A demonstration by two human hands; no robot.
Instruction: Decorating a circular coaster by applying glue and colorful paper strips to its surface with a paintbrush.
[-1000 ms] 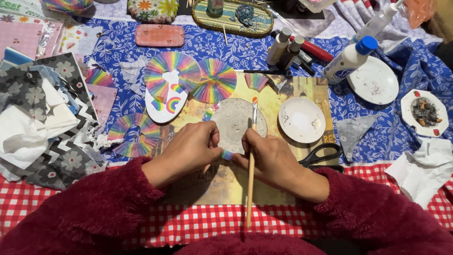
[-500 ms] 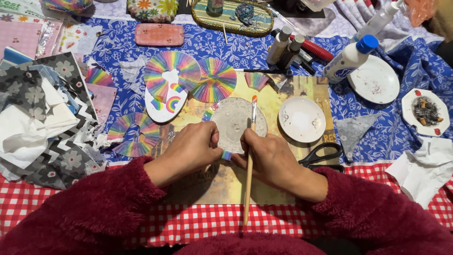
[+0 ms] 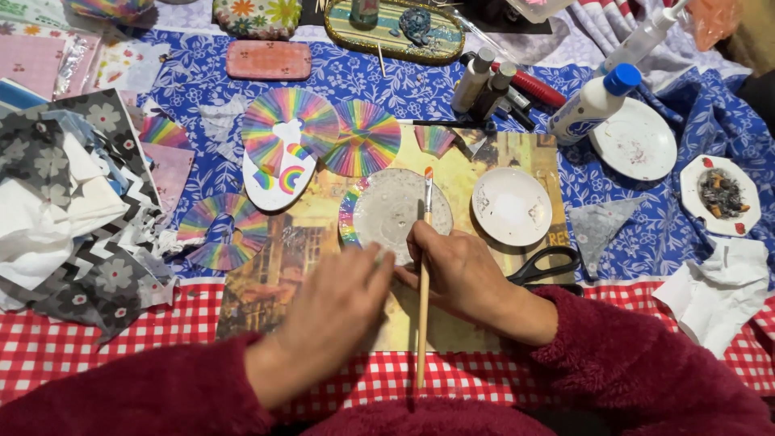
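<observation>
While the thin paintbrush (image 3: 424, 274) stands near frame centre, bristles over the round disc (image 3: 395, 214), the right hand (image 3: 460, 270) pinches its handle (fingers closed); the left hand (image 3: 343, 311) rests beside it, loosely curled, scissors (image 3: 549, 266) lying right.

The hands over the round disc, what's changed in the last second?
The left hand has drawn back toward the body and blurs with motion. The right hand still holds the paintbrush upright over the round disc. The scissors and white dish stayed put.
</observation>
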